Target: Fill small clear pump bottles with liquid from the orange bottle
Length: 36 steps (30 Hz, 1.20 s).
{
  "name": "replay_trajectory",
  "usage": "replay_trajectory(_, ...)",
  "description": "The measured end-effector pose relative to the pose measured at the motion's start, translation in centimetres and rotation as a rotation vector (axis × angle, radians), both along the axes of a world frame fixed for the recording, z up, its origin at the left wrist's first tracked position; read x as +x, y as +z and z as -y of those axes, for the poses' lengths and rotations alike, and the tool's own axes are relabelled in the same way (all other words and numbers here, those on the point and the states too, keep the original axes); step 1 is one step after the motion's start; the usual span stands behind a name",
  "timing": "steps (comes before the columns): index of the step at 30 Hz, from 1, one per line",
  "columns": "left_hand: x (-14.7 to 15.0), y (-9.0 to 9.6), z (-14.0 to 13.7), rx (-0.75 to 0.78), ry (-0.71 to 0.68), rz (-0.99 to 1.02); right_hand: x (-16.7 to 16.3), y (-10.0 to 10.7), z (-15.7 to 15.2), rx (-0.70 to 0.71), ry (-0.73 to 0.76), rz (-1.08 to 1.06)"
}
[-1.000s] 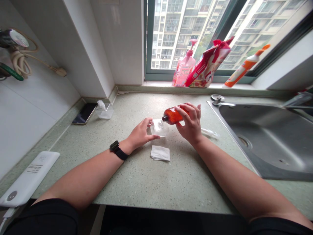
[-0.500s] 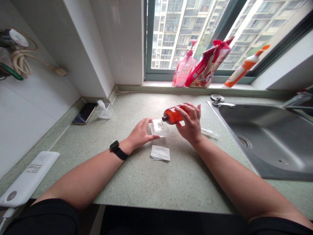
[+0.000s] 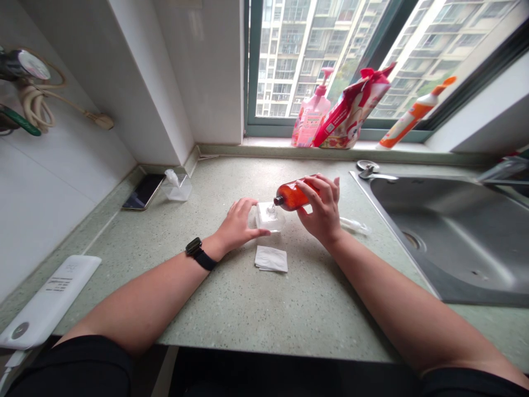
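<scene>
Left hand (image 3: 236, 226) grips a squarish clear container (image 3: 270, 219) standing on the counter (image 3: 231, 309), thumb along the near side and fingers along the far side. Right hand (image 3: 324, 215) grasps an amber bottle (image 3: 292, 195), fingers over the top and thumb underneath. That bottle is tipped almost level, its dark neck pointing left and slightly down, just at the round opening on top of the container. Whether liquid is running between them is too small to tell. The container sits mid-counter, between the two hands.

A folded tissue (image 3: 270, 259) lies just in front of the container, on the side nearer the person. Beside the right wrist, on the sink side, lies a slim transparent piece (image 3: 356, 226), partly hidden by the hand. A black watch (image 3: 200, 253) circles the left wrist.

At the counter's back left corner, a phone (image 3: 142, 192) lies flat, with a small clear box (image 3: 179, 191) just beside it; something whitish sticks up from the box. Nearer, along the left edge, is a white power bank (image 3: 52, 302) with a cable (image 3: 7, 370) at its near end. A steel sink (image 3: 454, 226) is set into the right side. On the windowsill (image 3: 275, 141) stand a pink pump bottle (image 3: 311, 118), a red pouch (image 3: 351, 113) touching it, and an orange-and-white bottle (image 3: 407, 122) farther right.
</scene>
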State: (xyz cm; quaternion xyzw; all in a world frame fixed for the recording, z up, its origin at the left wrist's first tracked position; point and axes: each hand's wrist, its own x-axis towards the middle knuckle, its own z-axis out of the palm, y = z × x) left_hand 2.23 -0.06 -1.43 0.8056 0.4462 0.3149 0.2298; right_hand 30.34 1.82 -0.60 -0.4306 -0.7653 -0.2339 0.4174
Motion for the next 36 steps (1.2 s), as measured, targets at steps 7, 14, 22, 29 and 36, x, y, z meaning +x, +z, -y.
replay_trajectory(7, 0.06, 0.07, -0.04, -0.009, -0.006, 0.000, -0.04, 0.11, 0.21, -0.050, -0.026, -0.002)
replay_trajectory(14, 0.05, 0.12, 0.01, -0.010, -0.006, -0.002, -0.04, 0.07, 0.23, -0.056, -0.022, -0.004)
replay_trajectory(22, 0.09, 0.17, 0.04, -0.020, -0.005, -0.009, 0.01, 0.08, 0.14, -0.015, 0.006, -0.006)
replay_trajectory(29, 0.10, 0.27, 0.11, -0.017, -0.002, -0.009, -0.03, 0.15, 0.20, -0.028, -0.012, -0.002)
replay_trajectory(36, 0.10, 0.39, 0.18, 0.001, 0.001, -0.006, -0.10, 0.26, 0.25, -0.010, 0.004, -0.012)
